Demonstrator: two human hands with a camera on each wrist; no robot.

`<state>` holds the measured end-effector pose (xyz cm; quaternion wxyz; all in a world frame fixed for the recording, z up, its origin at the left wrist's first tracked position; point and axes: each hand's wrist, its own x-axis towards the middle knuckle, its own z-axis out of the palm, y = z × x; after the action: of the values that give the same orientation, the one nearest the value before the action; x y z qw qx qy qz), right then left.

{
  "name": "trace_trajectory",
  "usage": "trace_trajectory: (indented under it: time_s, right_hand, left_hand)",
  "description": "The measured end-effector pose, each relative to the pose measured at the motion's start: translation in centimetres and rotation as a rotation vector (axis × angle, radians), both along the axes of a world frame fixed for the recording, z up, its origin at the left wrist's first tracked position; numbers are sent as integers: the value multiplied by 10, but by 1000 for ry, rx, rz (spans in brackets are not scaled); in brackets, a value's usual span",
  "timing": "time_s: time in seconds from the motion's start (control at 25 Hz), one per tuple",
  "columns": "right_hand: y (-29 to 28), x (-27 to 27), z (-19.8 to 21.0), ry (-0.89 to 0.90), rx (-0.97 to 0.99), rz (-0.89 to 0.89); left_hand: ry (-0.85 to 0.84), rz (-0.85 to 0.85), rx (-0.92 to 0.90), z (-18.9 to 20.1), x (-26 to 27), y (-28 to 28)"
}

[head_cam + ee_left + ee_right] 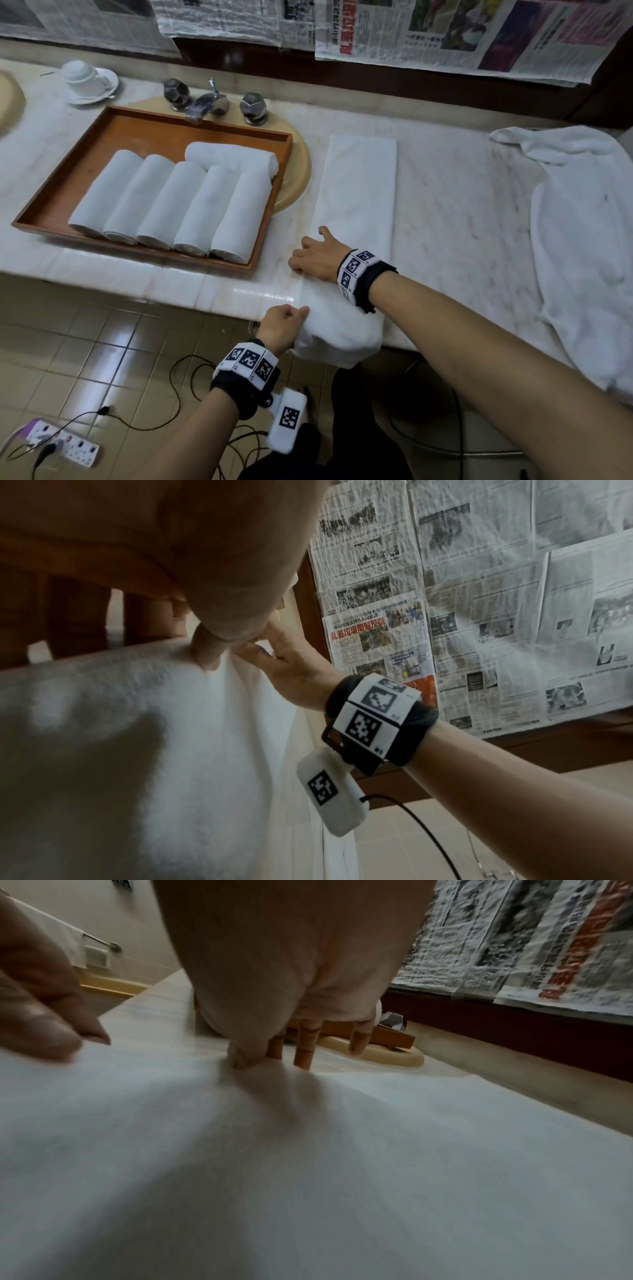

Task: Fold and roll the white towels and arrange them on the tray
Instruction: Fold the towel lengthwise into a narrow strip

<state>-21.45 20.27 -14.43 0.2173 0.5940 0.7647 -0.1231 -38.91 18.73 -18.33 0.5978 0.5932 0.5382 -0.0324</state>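
Spanning most of the view, the marble worktop [452,192] carries a loose white towel [579,240] at the far right, not yet folded, and the folded towel [359,192] lying as a long strip with its near end hanging over the front edge. Wooden tray [113,133] sits over the basin, holding 6 rolled towels [171,202] (5 in a row, 1 crosswise behind).

Right hand [317,255] presses the strip flat near the edge, fingers bent, gripping nothing. Left hand [282,325] has its fingers curled round the overhanging end.

Risks, as judged:
- Overhang is heavy; if the right hand lifts early, the strip may slide to the floor.
- Uneven start gives a coned, loose roll.
- Tray row is nearly full; forcing 1 more in could unroll a neighbour.
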Motion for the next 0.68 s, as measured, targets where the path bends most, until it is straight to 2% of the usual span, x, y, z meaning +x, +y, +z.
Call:
trace_trajectory:
  time_s: [0.2, 0.52, 0.68]
  right_hand:
    - [3, 2, -7, -14, 42, 27]
    - [4, 4, -3, -37, -16, 1]
    - [0, -6, -10, -84, 41, -23]
  left_hand:
    - [136, -98, 251, 3, -11, -5]
    - [167, -190, 208, 2, -12, -4]
    - [180, -98, 196, 5, -10, -6]
